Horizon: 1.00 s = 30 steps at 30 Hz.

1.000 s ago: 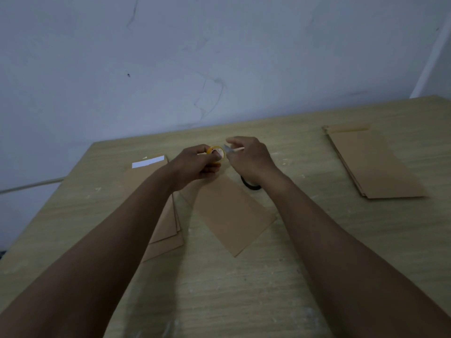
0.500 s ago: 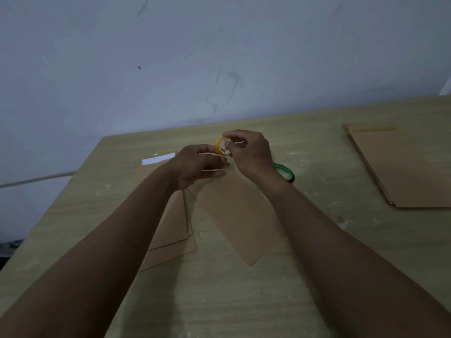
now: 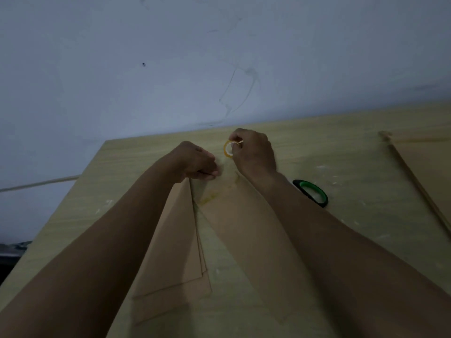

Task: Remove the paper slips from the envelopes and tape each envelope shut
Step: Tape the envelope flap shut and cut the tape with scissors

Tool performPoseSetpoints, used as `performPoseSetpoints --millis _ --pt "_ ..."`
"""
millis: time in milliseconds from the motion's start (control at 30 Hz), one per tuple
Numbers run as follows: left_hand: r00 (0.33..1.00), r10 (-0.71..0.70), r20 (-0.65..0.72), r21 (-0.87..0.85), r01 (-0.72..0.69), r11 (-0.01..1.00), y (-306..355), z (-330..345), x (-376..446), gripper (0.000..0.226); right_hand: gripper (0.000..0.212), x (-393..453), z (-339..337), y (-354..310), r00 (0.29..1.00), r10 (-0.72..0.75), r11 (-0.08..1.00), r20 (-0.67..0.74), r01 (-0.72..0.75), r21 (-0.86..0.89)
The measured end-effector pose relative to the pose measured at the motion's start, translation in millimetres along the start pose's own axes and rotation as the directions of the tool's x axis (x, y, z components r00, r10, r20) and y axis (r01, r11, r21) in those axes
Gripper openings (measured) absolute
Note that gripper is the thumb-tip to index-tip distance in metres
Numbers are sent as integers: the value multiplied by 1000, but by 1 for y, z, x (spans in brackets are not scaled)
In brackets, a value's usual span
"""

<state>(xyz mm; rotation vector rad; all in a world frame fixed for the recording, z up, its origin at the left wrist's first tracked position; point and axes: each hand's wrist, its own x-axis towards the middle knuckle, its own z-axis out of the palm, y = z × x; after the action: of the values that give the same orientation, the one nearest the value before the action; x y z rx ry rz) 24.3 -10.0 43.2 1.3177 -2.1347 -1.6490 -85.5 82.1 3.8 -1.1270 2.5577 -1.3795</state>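
A brown envelope (image 3: 246, 240) lies on the wooden table between my forearms. My right hand (image 3: 253, 152) holds a small yellow tape roll (image 3: 229, 149) up past the envelope's far end. My left hand (image 3: 197, 162) is curled at that far end, its fingertips pinching something small that looks like the tape's free end. A faint yellowish strip of tape (image 3: 214, 195) lies across the envelope's top. The envelope's far edge is hidden by my hands.
A stack of brown envelopes (image 3: 175, 245) lies under my left forearm. Green-handled scissors (image 3: 311, 192) rest on the table (image 3: 353, 172) to the right. Another envelope stack (image 3: 424, 167) sits at the far right edge. A grey wall stands behind.
My right hand has carried the tape roll away from my left hand, towards the wall. My left hand dropped to the envelope's far end. The camera moved closer and lower.
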Motion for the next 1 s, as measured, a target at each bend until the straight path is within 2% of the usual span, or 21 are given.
performPoseSetpoints --millis 100,300,500,633,867,1000 --pt "995 -98 7 115 96 989 7 5 11 13 25 7 5 1 998 6 998 55 -3 -60" --pt "979 -192 60 274 169 947 19 4 31 12 25 13 4 5 989 37 988 147 -14 -151" --pt "976 -185 116 222 157 962 20 -4 32 4 24 17 7 7 990 47 985 132 -24 -172" --pt "970 -207 127 231 174 957 16 -3 38 17 23 18 8 7 989 47 984 139 -21 -179" --pt "974 -200 103 296 162 941 17 -2 42 15 22 22 9 9 990 50 981 133 -24 -191" --pt "972 -226 64 390 184 902 19 1 43 22 22 22 15 7 989 41 981 142 -13 -192"
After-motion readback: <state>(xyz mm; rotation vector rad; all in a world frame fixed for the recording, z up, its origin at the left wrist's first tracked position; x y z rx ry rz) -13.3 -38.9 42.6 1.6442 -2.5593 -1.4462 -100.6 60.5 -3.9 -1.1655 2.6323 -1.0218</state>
